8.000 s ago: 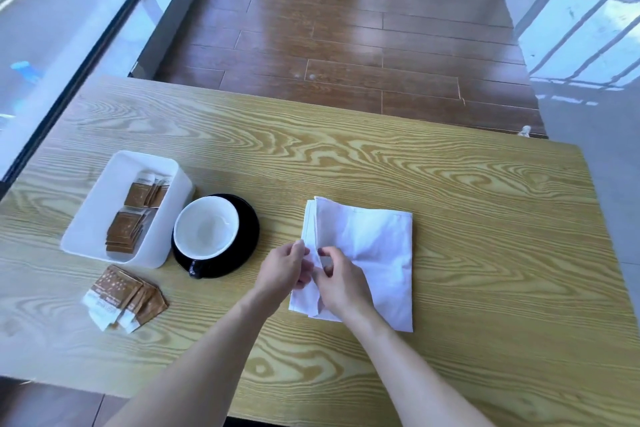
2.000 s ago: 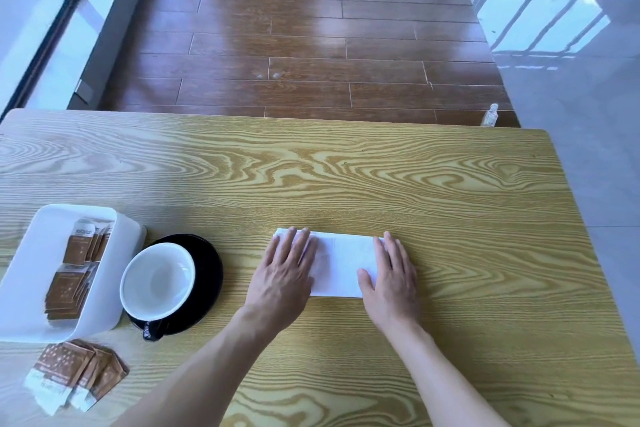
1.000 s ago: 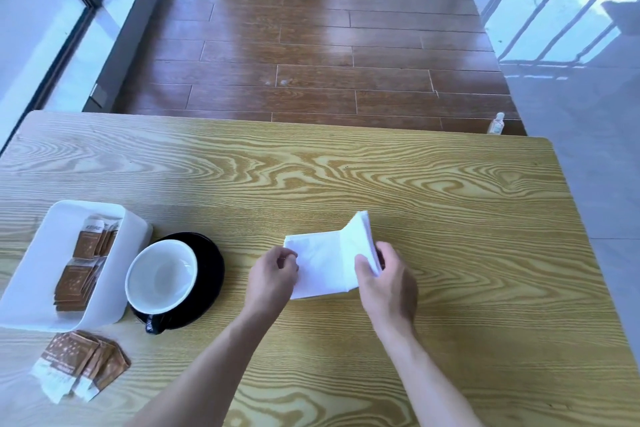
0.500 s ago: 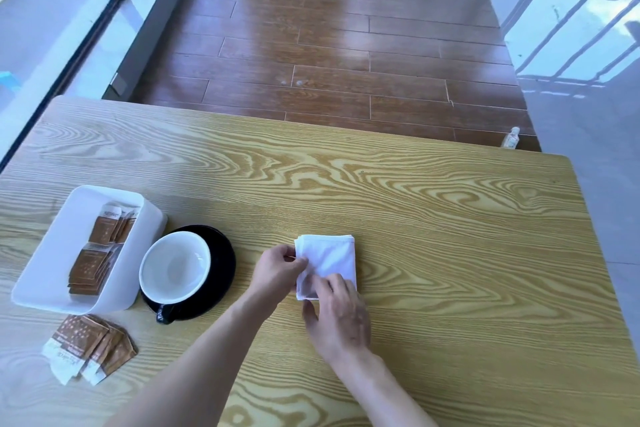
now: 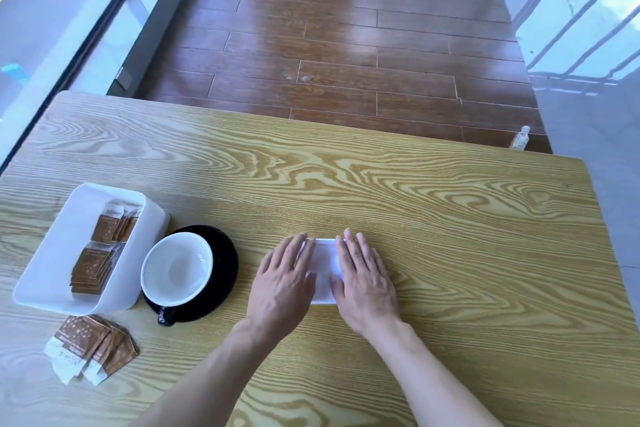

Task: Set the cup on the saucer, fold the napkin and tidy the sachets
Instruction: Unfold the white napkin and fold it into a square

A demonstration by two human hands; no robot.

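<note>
Left hand [image 5: 282, 282] and right hand [image 5: 367, 279] flat, fingers straight, pressing down on folded white napkin [image 5: 323, 270] lying on table [image 5: 450, 218], right of saucer. White cup [image 5: 176, 269] sits on black saucer [image 5: 223, 265]. White tray [image 5: 55, 250] holds brown sachets [image 5: 100, 253]; loose sachet pile [image 5: 91, 347] lies just in front of tray.

A wood-grain desk [image 5: 433, 204] carries a white tray [image 5: 52, 263], black saucer [image 5: 225, 270], folded napkin [image 5: 323, 270] and loose sachets [image 5: 90, 347].
</note>
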